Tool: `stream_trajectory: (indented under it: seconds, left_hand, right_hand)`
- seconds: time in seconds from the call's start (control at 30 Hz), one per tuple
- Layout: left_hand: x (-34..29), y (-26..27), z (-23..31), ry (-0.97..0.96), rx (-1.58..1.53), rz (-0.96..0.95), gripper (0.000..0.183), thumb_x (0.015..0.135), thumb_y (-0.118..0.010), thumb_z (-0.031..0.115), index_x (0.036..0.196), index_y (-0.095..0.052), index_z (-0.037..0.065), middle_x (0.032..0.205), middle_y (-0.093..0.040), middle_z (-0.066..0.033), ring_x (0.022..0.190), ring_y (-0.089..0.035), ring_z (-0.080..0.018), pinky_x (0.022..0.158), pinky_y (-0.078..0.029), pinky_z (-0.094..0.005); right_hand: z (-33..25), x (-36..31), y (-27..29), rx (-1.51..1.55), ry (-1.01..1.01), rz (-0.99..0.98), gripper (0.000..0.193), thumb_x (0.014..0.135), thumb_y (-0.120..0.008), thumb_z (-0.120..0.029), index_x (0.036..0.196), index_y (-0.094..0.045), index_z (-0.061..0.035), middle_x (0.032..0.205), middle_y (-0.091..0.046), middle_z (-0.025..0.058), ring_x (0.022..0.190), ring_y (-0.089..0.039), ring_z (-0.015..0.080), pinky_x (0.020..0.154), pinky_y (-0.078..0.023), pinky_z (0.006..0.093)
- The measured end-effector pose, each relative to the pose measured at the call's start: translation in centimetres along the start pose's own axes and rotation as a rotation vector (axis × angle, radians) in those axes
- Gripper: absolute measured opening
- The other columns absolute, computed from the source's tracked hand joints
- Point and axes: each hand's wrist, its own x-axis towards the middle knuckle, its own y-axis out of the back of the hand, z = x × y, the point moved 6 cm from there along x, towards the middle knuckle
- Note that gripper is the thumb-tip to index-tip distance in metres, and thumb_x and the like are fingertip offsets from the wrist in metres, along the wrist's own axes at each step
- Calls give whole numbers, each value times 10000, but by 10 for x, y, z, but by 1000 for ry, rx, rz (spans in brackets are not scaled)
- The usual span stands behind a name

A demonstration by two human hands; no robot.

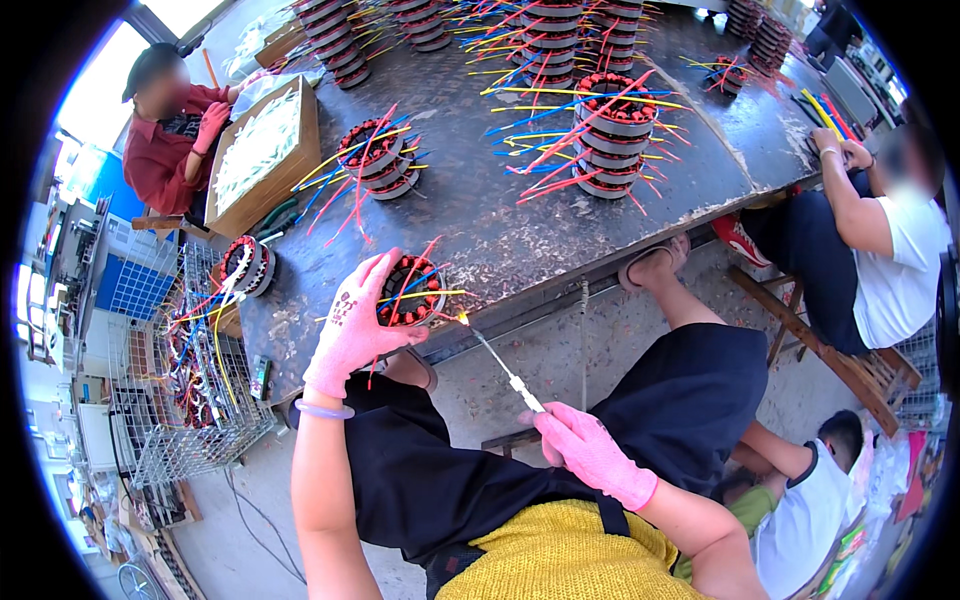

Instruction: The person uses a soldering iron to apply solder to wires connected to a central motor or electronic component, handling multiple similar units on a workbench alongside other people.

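Stator in left hand grip — table-edge.

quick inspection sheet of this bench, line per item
surface: dark worn table, scratched, littered with small scraps
job's things: wound stator with coloured leads at the table edge; thin white sleeve running to its yellow lead
clutter: stator stacks across the table, wooden box of white pieces
hands: left hand gloved pink, gripping the stator; right hand pinching the sleeve's end
cables: red, blue, yellow leads splay from every stack
surroundings: wire basket of stators at left; other people seated around
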Motion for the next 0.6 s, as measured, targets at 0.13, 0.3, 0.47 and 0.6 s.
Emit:
stream_trajectory:
  seconds: [0.13,0.3,0.47,0.6]
  left_hand:
    - [0,0,1,1,8,-2,1006,568,-905,199,1436,-445,-17,1386,-526,-183,1290,-516,-350,1098,-404,-410]
    - [1,1,1,8,-17,-3,997,582,-909,301,1425,-464,10,1380,-526,-190,1279,-514,-373,1089,-405,-427]
    - [-1,0,-1,1,1,8,1000,586,-911,319,1427,-464,14,1383,-523,-192,1279,-514,-373,1088,-406,-430]
    - [0,-1,-3,7,2,-2,1006,591,-910,330,1433,-458,16,1387,-520,-191,1281,-511,-376,1092,-401,-430]
  right_hand:
    - [3,1,0,31,19,8,333,1038,-469,-265,1172,-636,-10,700,-503,12,612,-458,86,587,-389,256]
    - [6,2,-1,91,-3,19,338,1043,-492,-297,1171,-651,-28,684,-489,-33,598,-390,45,547,-305,215]
    - [1,1,1,-7,41,-4,351,1043,-455,-278,1172,-633,-4,693,-519,19,630,-492,94,619,-430,272]
    - [4,0,0,87,-1,25,350,1038,-491,-307,1173,-655,-28,678,-494,-32,593,-391,50,546,-316,225]
